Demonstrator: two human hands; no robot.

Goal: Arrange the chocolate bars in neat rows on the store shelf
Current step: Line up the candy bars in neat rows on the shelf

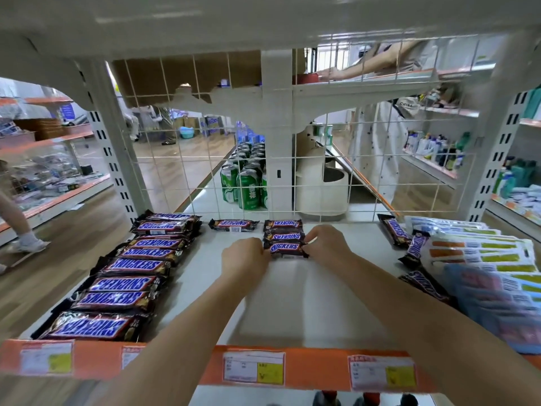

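A brown Snickers bar (287,249) lies crosswise on the white shelf (292,303), third in a short column at the back middle. My left hand (244,260) pinches its left end and my right hand (326,244) pinches its right end. Behind it lie two more bars (283,230). A single bar (233,225) sits to their left by the wire back. A long row of stacked Snickers bars (126,272) runs down the shelf's left side. Loose bars (409,244) lie at angles on the right.
A wire grid back panel (187,159) closes the shelf's rear; green cans (246,186) stand behind it. White and blue flat packs (480,259) fill the right side. An orange price strip (319,367) edges the front. Another person (377,148) stands beyond the grid.
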